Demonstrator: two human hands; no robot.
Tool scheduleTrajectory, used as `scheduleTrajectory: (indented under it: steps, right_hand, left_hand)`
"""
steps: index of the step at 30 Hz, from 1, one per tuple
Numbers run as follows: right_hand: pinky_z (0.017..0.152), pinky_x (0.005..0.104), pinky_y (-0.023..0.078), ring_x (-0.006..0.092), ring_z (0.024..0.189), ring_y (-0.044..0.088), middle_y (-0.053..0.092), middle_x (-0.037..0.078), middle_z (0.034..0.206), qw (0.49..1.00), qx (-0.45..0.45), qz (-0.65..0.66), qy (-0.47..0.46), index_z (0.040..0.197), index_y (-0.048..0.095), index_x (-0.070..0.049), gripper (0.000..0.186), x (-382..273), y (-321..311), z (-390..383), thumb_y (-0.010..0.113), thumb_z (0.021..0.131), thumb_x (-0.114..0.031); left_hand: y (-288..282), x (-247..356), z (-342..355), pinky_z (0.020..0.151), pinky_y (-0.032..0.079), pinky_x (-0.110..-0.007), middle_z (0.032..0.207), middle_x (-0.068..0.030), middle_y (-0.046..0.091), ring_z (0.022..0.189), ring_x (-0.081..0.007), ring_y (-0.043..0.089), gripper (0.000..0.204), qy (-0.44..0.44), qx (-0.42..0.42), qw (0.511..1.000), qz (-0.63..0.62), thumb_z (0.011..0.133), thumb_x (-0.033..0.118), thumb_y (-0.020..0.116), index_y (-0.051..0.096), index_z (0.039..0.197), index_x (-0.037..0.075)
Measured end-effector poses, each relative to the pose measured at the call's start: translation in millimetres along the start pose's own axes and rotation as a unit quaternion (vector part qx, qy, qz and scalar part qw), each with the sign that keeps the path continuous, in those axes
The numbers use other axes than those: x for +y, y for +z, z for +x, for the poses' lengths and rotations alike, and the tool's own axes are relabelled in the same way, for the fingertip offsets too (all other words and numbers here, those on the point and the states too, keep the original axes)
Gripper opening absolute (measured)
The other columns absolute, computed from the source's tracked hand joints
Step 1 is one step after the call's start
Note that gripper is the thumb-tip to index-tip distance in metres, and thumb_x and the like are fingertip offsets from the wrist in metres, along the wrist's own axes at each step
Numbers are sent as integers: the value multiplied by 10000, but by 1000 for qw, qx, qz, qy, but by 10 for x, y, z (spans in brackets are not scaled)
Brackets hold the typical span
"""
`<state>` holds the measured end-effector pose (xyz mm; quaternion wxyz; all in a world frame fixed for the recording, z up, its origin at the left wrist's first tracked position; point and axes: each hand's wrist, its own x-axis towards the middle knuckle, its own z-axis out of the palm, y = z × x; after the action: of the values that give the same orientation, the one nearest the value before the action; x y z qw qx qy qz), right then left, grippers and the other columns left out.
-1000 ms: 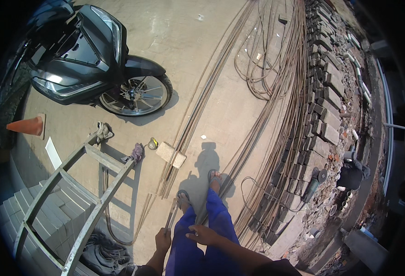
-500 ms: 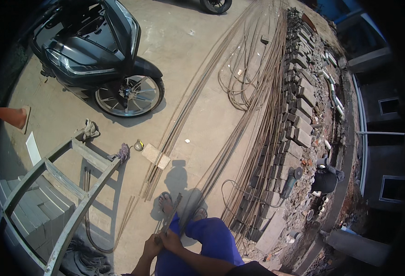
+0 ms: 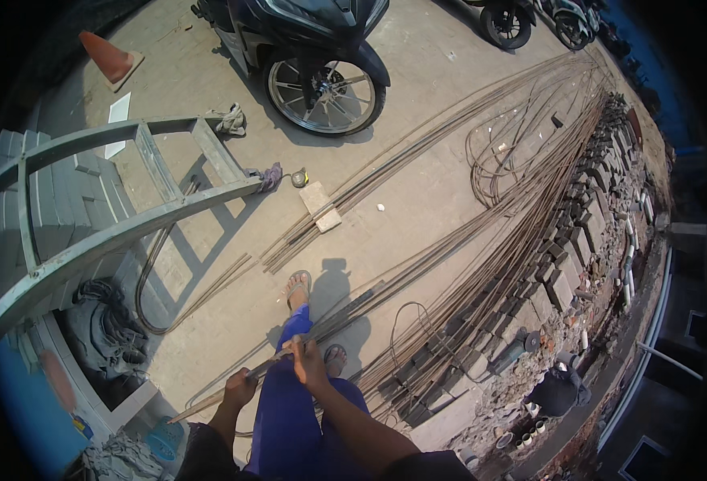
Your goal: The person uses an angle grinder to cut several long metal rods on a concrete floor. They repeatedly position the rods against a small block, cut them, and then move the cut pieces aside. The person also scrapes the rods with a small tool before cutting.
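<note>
My left hand (image 3: 239, 387) is wrapped round a bundle of steel bars (image 3: 352, 307) in front of my blue trousers. Further up the same bars, my right hand (image 3: 308, 365) grips them just above my knee. The bundle slants from beside my left forearm up toward the right, past my sandalled feet. Its thin brown ends (image 3: 195, 410) stick out behind my left hand. How many bars each hand holds is hidden by the fingers.
Long loose rods (image 3: 498, 240) lie along the right, beside stacked paving blocks (image 3: 562, 284) and an angle grinder (image 3: 517, 351). A metal ladder (image 3: 121, 215) leans at left. A tape measure (image 3: 299, 178), a wooden block (image 3: 319, 206), a motorcycle (image 3: 321, 48) and a traffic cone (image 3: 109, 60) stand beyond.
My hands have moved apart along the bars, the left one toward the rear ends. My view has turned, and the left foot has stepped forward.
</note>
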<state>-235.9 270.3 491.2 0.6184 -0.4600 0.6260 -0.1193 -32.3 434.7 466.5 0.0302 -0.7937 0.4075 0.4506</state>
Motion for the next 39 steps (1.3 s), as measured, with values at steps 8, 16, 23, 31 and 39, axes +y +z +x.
scheduleTrajectory:
  steps: [8, 16, 23, 31, 39]
  right_hand:
    - [877, 357, 550, 205, 1014, 675, 691, 122, 1134, 967, -69, 228, 88, 1290, 482, -56, 467, 395, -282, -481, 524, 1081, -472]
    - [917, 362, 534, 202, 1120, 617, 614, 118, 1226, 966, -184, 93, 156, 1315, 502, -46, 539, 946, 278, -1032, 556, 1056, -516]
    - [948, 386, 522, 182, 1144, 587, 613, 76, 1212, 942, -163, 189, 222, 1221, 553, -81, 478, 1546, 757, -1583, 553, 1054, -529]
    - [1030, 431, 495, 272, 1193, 603, 618, 179, 1279, 895, 69, 346, 274, 1389, 455, -52, 626, 1985, 970, -2033, 636, 1009, -516]
    - [934, 389, 508, 332, 1252, 601, 584, 202, 1376, 885, 146, 368, 245, 1423, 431, -68, 689, 2378, 2082, -2640, 677, 977, -532]
  left_hand:
    - [469, 220, -549, 863, 492, -550, 930, -251, 700, 944, -454, 669, 292, -25, 79, 996, -32, 937, 323, 602, 639, 1021, 45]
    - [829, 359, -800, 961, 453, -489, 1051, -163, 715, 1069, -344, 665, 287, -12, 145, 988, -47, 877, 264, 646, 638, 1076, 57]
    - [1144, -66, -1333, 1009, 452, -490, 1150, -147, 686, 1142, -338, 649, 442, 46, 63, 992, -96, 834, 215, 731, 592, 1230, 76]
    - [1303, -2387, -1705, 967, 495, -496, 1097, -102, 716, 1078, -332, 679, 403, 14, -124, 992, 12, 816, 290, 728, 660, 1187, 147]
    - [1750, -3230, -1930, 807, 542, -515, 915, -164, 719, 913, -366, 705, 240, 33, -114, 986, -119, 836, 331, 703, 708, 906, 102]
